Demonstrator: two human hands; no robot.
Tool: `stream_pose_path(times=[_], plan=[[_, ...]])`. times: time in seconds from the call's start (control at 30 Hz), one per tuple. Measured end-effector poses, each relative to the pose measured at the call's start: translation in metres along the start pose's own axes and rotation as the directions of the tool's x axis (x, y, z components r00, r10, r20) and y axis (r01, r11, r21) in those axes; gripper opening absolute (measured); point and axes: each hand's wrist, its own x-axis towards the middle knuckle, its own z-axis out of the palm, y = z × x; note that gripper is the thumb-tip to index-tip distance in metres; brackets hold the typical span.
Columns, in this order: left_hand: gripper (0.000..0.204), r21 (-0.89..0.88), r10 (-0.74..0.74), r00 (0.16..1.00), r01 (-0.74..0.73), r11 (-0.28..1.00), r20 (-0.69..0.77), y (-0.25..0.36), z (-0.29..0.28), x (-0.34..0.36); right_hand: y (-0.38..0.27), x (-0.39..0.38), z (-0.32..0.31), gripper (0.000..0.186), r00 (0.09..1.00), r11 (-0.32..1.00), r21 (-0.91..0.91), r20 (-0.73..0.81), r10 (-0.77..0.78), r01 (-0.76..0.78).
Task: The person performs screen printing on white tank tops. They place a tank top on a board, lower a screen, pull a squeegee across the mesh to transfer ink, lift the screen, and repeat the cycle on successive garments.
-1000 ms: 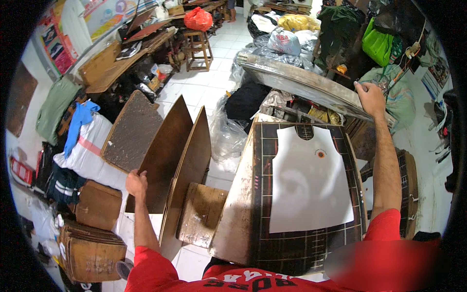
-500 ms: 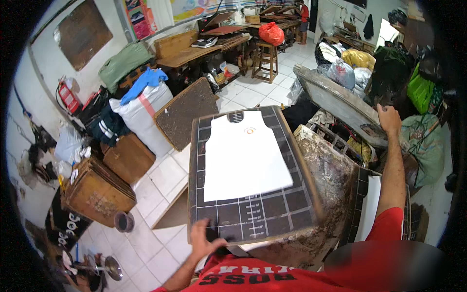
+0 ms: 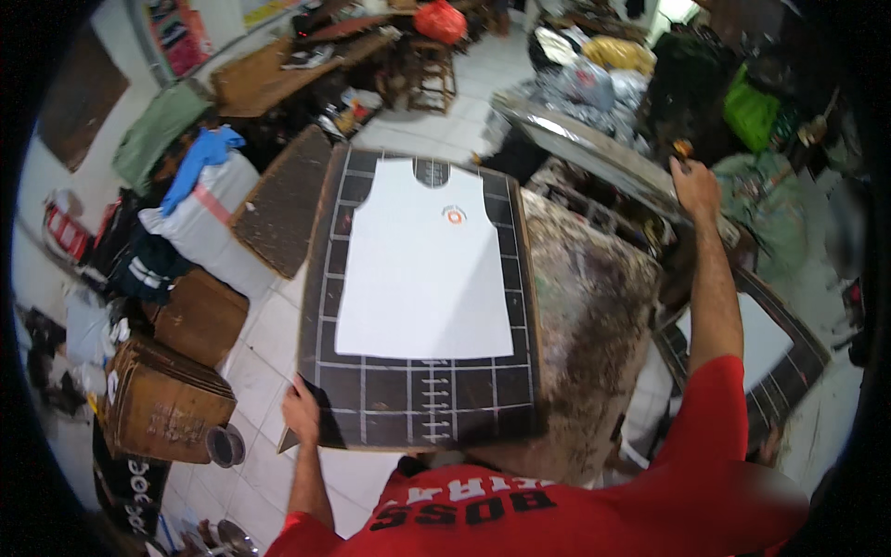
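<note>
The left hand (image 3: 301,411), at lower left of the frame, grips the near left corner of a black gridded board (image 3: 418,390), fingers curled over its edge. The board fills the centre, resting on a stained table (image 3: 585,325), with a white sleeveless shirt (image 3: 425,269) spread flat on it. The right hand (image 3: 694,186), at upper right, clasps a raised metal lid (image 3: 594,153), fingers closed on its rim.
</note>
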Motion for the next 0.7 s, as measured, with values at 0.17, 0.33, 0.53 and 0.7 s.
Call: stream_pose_path(times=[0.17, 0.33, 0.53, 0.7], plan=[[0.068, 0.048, 0.234, 0.956, -0.246, 0.968, 0.178, 0.039, 0.016, 0.055, 0.0, -0.007, 0.007, 0.066, 0.997, 0.997, -0.015, 0.02, 0.073, -0.073], [0.076, -0.026, 0.418, 0.795, -0.454, 0.891, 0.441, 0.072, 0.079, 0.007, 0.013, -0.012, 0.019, 0.071, 0.999, 0.998, -0.05, -0.013, 0.043, -0.044], [0.067, -0.171, 0.562, 0.536, -0.61, 0.774, 0.631, 0.067, 0.1, -0.058, 0.021, -0.001, 0.022, 0.069, 0.997, 0.997, -0.08, -0.078, -0.03, 0.024], [0.067, -0.266, 0.576, 0.492, -0.563, 0.782, 0.653, 0.076, 0.092, -0.052, 0.002, -0.002, 0.001, 0.055, 0.987, 0.999, 0.044, -0.158, -0.025, 0.032]])
